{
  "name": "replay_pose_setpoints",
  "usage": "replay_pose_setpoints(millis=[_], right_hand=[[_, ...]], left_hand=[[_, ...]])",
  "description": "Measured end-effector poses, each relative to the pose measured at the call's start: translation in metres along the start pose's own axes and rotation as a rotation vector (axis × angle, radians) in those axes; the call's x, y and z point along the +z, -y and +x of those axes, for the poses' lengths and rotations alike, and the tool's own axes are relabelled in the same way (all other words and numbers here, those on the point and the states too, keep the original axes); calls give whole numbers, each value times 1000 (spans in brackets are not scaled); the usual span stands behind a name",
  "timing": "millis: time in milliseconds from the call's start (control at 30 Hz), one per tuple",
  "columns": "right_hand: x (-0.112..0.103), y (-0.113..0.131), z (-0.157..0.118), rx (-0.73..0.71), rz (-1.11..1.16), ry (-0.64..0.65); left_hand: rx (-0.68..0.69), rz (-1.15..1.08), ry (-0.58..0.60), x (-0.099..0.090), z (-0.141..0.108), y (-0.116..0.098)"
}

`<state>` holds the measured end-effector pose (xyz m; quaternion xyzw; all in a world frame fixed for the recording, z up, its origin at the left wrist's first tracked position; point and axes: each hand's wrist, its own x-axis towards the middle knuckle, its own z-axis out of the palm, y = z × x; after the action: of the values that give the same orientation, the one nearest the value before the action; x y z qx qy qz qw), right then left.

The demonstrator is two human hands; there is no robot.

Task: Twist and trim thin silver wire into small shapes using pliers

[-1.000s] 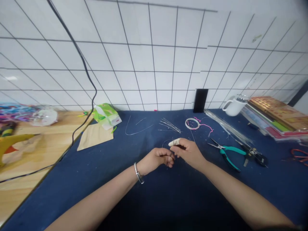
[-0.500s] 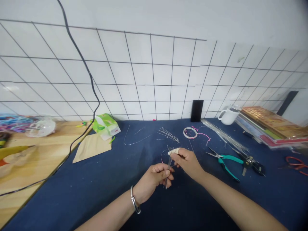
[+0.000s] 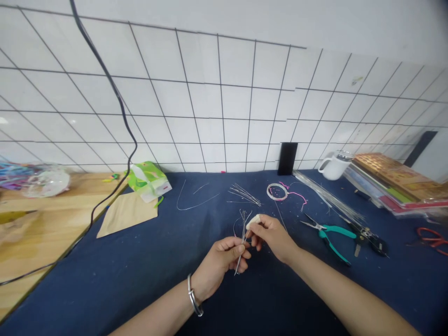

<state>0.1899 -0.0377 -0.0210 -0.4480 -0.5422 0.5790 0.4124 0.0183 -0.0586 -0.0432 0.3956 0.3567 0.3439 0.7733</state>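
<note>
A small bundle of thin metal wires (image 3: 243, 228) stands upright in my left hand (image 3: 227, 256), pinched between thumb and fingers. Its upper ends fan out and bend over. A silver bangle (image 3: 194, 295) circles my left wrist. Just to the right of the bundle, my right hand (image 3: 273, 235) has thumb and index finger closed together. White wrapping (image 3: 253, 221) covers that index fingertip. What the right fingers pinch is too small to make out. Behind the hands, more short wires (image 3: 245, 195) lie loose on the dark blue cloth (image 3: 140, 270).
Teal-handled pliers (image 3: 336, 235), keys (image 3: 357, 249) and red-handled scissors (image 3: 432, 238) lie on the right. Behind them are long wires (image 3: 327, 193), a white ring with pink thread (image 3: 277, 192), a white mug (image 3: 332, 166) and books (image 3: 399, 182). On the left sits a green packet (image 3: 147, 179).
My right hand has shifted slightly right, away from the bundle's top. The wire tips now show more clearly. The whole view has tilted slightly.
</note>
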Motion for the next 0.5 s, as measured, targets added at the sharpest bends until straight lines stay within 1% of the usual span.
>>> replay_pose_setpoints(millis=[100, 333, 433, 500], right_hand=[[1, 0, 1, 10, 33, 18], [1, 3, -3, 0, -90, -23], [0, 3, -2, 17, -26, -36], [-1, 3, -1, 33, 24, -20]], left_hand=[[-9, 13, 8, 0, 0, -1], [-29, 51, 54, -1, -1, -1], [-43, 78, 80, -2, -1, -2], [-67, 116, 108, -3, 0, -3]])
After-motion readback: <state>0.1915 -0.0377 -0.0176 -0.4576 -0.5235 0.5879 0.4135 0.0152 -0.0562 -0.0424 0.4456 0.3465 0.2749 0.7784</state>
